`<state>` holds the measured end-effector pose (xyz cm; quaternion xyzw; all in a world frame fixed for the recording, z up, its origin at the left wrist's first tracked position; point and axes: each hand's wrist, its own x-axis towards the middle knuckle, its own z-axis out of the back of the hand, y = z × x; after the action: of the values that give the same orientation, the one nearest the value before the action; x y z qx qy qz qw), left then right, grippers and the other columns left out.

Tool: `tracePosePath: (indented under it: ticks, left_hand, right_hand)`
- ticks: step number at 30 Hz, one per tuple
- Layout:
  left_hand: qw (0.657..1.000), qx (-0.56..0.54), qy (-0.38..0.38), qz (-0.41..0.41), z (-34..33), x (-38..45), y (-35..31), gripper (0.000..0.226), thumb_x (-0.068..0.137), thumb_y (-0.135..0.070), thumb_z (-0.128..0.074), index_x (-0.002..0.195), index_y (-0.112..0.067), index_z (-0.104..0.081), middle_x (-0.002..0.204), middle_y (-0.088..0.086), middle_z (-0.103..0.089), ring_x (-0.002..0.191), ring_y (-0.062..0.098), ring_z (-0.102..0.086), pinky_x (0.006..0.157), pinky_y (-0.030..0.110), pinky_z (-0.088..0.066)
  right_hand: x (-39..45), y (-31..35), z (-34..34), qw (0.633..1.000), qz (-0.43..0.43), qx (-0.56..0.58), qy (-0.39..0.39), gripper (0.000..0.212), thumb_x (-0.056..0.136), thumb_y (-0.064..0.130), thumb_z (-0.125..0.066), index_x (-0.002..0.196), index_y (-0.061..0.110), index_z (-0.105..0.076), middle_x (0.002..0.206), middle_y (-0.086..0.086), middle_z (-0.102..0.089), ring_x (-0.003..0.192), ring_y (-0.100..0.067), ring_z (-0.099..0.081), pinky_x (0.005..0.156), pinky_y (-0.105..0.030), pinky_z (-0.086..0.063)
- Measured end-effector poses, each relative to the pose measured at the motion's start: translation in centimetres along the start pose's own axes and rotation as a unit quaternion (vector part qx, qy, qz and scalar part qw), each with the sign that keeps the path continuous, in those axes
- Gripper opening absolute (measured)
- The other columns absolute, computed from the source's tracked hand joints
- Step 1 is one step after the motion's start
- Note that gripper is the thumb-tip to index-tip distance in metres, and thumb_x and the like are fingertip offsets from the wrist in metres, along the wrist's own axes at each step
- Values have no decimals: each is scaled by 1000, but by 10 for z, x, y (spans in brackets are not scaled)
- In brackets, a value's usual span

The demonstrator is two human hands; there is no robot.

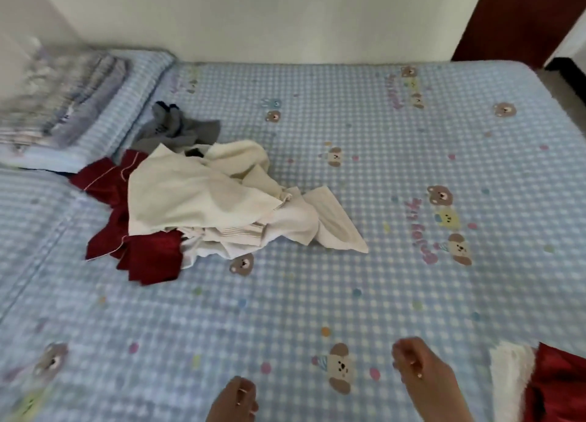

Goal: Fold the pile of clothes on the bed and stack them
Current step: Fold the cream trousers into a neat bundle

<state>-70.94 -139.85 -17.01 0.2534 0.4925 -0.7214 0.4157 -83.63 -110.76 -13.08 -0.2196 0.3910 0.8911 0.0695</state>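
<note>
On the bed (348, 294), left of centre, the unfolded pile of clothes (206, 199) lies with a cream garment (190, 193) over a dark red garment (126, 231) and a grey garment (177, 130) behind. Your left hand (236, 399) and right hand (421, 371) hover at the near edge, well apart from the pile, fingers loosely curled, holding nothing.

**Count of things on the bed**

One bed in blue-and-white checked sheet with bear prints (348, 294). One loose pile of clothes (203, 199): one dark red satin garment with pale piping (114, 199), one grey knit garment (177, 130), cream-white cloth pieces (196, 190), number unclear. One folded striped blanket (60, 104). Two bare hands: left (236, 401), right (418, 367).
</note>
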Motion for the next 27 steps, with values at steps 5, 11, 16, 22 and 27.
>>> tracePosePath:
  ticks: [5,11,16,22,27]
  left_hand:
    - [992,-86,-97,-12,105,23,15,12,91,0,-52,83,-4,-60,63,16,-62,45,17,-56,42,16,-43]
    - [983,-142,-116,-16,208,70,30,13,92,-6,-52,81,-6,-58,67,13,-63,54,22,-56,45,16,-41]
    - [974,-175,-130,-67,283,121,27,8,93,-8,-52,87,-8,-58,72,11,-67,56,17,-61,48,21,-43]
    - [968,-194,-101,-122,343,170,8,10,94,-11,-51,86,-14,-56,73,6,-70,54,7,-63,53,17,-45]
    - [961,-219,-117,-126,354,179,-1,11,94,-10,-50,86,-16,-56,81,8,-69,68,15,-64,57,17,-48]
  right_hand:
    - [55,137,-108,992,106,-32,69,9,92,23,-57,83,22,-57,70,4,-65,65,-8,-61,65,-27,-48]
    - [111,260,-230,964,215,-138,66,13,94,24,-52,97,12,-55,89,-2,-59,81,-21,-56,68,-32,-41]
    - [157,321,-324,893,320,-316,0,41,87,30,-61,122,11,-48,123,-6,-50,113,-25,-47,89,-34,-43]
    - [192,355,-362,831,345,-428,-86,24,82,10,-63,105,12,-62,105,-7,-64,100,-29,-60,84,-37,-45]
    - [144,343,-322,916,327,-214,-90,17,83,1,-57,94,14,-58,78,-1,-61,65,-21,-57,56,-27,-40]
